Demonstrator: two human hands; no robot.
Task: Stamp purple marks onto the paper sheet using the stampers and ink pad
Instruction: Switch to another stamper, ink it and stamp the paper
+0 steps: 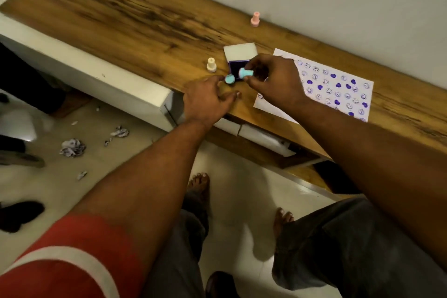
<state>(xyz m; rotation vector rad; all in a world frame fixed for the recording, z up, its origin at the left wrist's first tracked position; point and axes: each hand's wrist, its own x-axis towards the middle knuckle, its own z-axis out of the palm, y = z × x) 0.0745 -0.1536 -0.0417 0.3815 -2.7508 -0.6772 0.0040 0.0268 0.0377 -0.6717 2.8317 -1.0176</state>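
The teal stamper (245, 72) lies on its side in the grip of the right hand (273, 80), pinched between thumb and fingers, its face turned toward the left, just over the near edge of the open ink pad (235, 66). The pad shows its dark purple surface, and its white lid (240, 52) stands back on the far side of it. Just beside the stamper, a round teal cap (230, 79) sits close to the tabletop's near edge. The left hand (205, 99) reaches to it with a loose, spread grip, one fingertip at the cap; whether it touches cannot be told. A cream stamper (211, 65) stands upright left of the pad. The paper sheet (338, 84) lies to the right, covered with purple smiley faces and hearts and partly under the right wrist. A pink stamper (255, 19) stands upright by the far edge of the wooden tabletop (121, 7), against the wall.
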